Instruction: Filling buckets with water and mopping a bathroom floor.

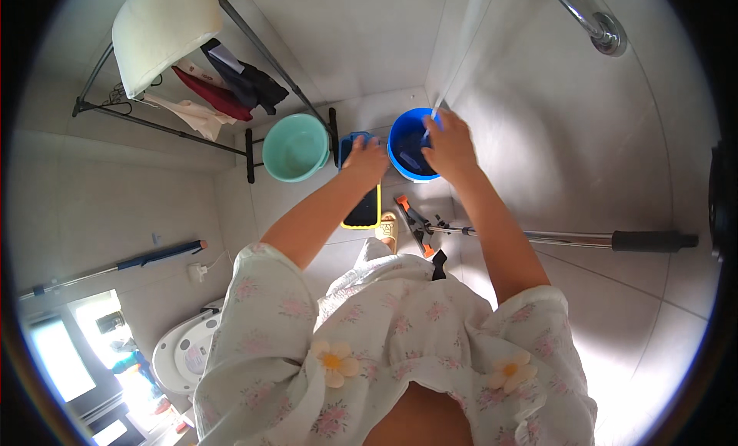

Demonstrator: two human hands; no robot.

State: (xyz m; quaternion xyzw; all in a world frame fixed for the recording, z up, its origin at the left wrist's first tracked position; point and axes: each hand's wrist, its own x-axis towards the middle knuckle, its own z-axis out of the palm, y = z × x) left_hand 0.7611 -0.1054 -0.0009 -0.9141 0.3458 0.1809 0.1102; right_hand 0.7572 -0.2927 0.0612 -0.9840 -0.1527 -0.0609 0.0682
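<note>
My right hand (453,144) reaches over the right side of a round blue bucket (393,155) on the floor. Its fingers curl in above the opening, and a thin pale strip shows at the fingertips, too unclear to name. Dark contents and a bluish piece lie inside the bucket. To its left, my left hand (367,160) hovers over a blue basin or tray and a dark tray with a yellow rim (378,208). Its fingers are bent and smeared by motion; whether they hold anything is hidden.
A mint-green basin (296,148) stands left under a metal rack (273,54) hung with clothes (223,92). A mop-like tool (415,223) with a long handle (569,239) lies across the right. A yellow slipper (387,229) shows below. A white appliance (184,354) stands lower left.
</note>
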